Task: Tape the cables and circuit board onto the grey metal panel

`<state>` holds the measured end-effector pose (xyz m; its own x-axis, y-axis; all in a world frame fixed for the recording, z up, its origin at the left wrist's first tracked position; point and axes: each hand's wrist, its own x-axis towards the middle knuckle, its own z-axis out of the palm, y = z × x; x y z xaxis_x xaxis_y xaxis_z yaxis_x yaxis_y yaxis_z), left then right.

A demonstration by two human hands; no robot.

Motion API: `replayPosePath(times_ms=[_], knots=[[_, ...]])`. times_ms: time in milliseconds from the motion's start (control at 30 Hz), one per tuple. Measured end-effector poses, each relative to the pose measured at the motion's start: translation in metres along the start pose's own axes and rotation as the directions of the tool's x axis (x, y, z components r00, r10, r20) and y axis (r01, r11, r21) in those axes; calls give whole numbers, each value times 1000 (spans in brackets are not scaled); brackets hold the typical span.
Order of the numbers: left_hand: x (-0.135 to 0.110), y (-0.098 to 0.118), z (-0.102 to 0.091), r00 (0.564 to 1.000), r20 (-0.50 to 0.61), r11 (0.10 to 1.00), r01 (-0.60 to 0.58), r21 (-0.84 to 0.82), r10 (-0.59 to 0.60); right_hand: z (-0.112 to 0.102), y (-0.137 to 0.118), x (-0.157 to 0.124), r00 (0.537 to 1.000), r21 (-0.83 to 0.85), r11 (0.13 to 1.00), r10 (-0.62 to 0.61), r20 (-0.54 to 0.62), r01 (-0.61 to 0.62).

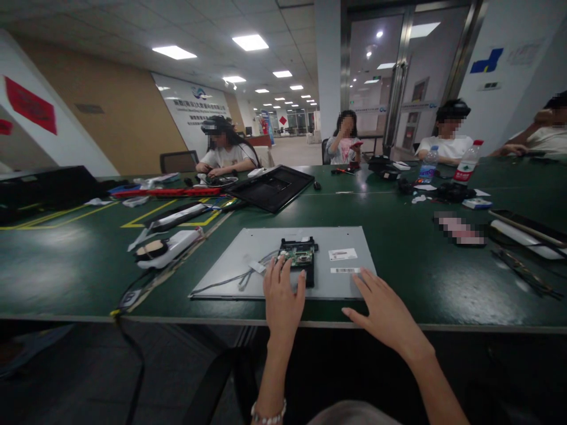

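Observation:
A flat grey metal panel (234,265), which looks like the back of a display, lies on the green table before me. On its middle sits a black bracket with a green circuit board (301,255). Grey cables (241,278) run from the board toward the panel's left corner. My left hand (283,289) reaches over the board's near left edge, fingers stretched out; whether the fingertips touch it I cannot tell. My right hand (383,307) is spread at the panel's near right corner, fingertips by a barcode label (345,270). Neither hand holds anything.
A black frame (274,188) lies tilted beyond the panel. To the left are a white device with a round top (168,248) and a cable. Two bottles (467,162) and a phone (458,229) are at right. Several people sit across the table.

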<state>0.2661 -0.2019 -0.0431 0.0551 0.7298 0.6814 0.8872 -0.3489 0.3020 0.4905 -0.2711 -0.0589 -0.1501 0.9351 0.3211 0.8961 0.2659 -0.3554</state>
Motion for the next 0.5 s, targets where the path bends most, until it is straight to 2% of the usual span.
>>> replayPosePath(times_ms=[300, 500], knots=[[-1, 1, 1, 999, 36, 1000, -4, 9, 4, -6, -26, 27, 983, 100, 992, -91, 159, 76], [-1, 1, 1, 998, 63, 1000, 8, 19, -9, 0, -38, 36, 969, 147, 981, -156, 189, 130]])
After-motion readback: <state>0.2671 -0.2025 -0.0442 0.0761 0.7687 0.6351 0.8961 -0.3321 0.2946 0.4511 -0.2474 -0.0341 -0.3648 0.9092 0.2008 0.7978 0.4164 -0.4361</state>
